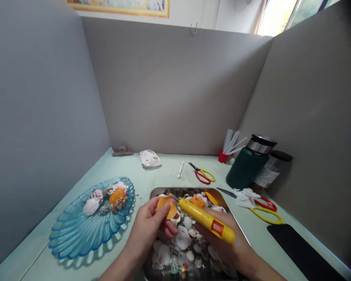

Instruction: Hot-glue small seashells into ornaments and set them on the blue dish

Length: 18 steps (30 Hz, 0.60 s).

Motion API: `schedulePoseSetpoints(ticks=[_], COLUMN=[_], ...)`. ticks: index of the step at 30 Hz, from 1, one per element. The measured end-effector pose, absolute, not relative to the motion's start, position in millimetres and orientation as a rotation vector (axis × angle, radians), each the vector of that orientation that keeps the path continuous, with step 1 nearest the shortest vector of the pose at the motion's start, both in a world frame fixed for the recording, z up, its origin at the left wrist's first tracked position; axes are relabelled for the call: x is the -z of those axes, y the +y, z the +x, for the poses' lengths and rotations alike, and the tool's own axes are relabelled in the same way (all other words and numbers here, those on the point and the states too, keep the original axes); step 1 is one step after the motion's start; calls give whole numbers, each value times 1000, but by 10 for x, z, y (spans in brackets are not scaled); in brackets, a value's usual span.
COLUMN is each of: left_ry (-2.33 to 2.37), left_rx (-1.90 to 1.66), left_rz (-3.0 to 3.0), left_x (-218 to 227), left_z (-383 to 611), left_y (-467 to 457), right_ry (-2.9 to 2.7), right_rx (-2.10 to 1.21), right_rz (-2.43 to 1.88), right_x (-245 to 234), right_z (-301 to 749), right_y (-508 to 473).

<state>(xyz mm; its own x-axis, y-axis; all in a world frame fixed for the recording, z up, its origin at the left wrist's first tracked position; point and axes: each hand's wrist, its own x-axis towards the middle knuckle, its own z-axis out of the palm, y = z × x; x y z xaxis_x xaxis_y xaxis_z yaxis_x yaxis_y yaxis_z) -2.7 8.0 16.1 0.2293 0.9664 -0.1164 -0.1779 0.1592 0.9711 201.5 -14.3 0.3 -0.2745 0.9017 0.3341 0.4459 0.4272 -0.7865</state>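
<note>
The left hand (148, 218), its forearm rising from 7 o'clock, pinches an orange scallop shell (172, 211) between thumb and fingers, above the 11 o'clock part of a metal tray (155, 192) of seashells. The right hand (226, 238), reaching in from 4 o'clock, grips a yellow pen-shaped tool (203, 218); its long axis slants from 4 to 10 o'clock, metal tip towards the shell, though whether they touch is hard to tell. A blue scalloped dish (78, 234) sits at the tray's 9 o'clock.
</note>
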Motion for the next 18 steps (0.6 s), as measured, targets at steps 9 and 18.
schedulePoseSetpoints(ticks=[9,18], left_ry=[910,1066], left_rx=[-1153,-1212], left_rz=[1013,1066], left_x=[-129,-119], left_z=[-25,-52], left_y=[85,90], right_ry=[-1900,-1893], right_rx=[-835,-854], right_rz=[-1172,-1138], right_x=[-6,-53], right_z=[2049,2046], right_y=[-110,-145])
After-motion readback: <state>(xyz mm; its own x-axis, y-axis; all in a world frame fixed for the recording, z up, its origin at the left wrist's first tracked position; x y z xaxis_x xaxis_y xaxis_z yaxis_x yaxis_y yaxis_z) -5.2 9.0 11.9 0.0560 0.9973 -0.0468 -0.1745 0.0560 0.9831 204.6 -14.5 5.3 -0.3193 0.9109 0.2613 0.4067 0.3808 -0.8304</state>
